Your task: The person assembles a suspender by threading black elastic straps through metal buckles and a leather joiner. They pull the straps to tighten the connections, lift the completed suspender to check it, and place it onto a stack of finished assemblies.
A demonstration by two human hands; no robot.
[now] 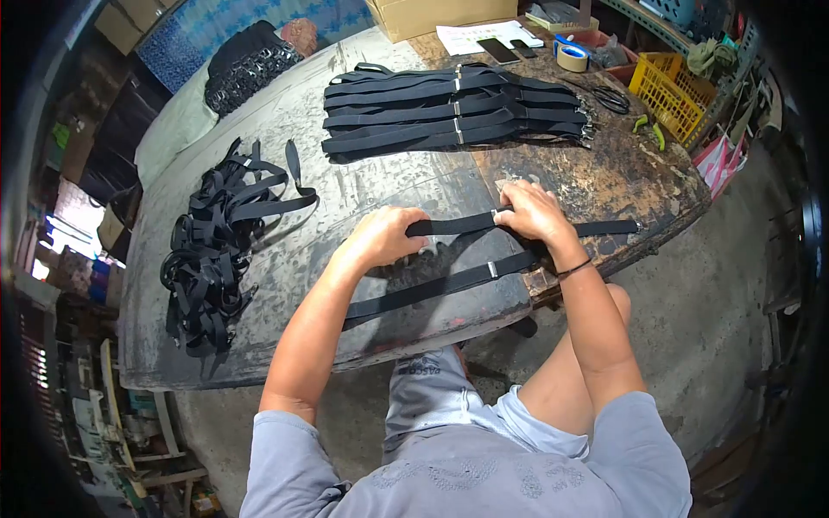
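A pair of black suspenders point(462, 225) lies across the table in front of me. At the left end of its upper strap, my left hand point(386, 236) is closed with thumb and fingers on the strap. My right hand point(535, 213) grips the same strap beside a silver slider point(497, 217); its fingertips are partly hidden. Nearer to me runs the lower strap point(423, 295), with its own slider point(493, 270). Past my right wrist, a strap end point(609, 228) reaches toward the table's right edge.
Beyond my hands lies a neat stack of black suspenders point(393, 112). A tangled strap heap point(211, 250) sits at left. Farther off are a black pile point(246, 65), phone point(498, 52), tape roll point(572, 57), green-handled pliers point(652, 131) and yellow crate point(669, 95).
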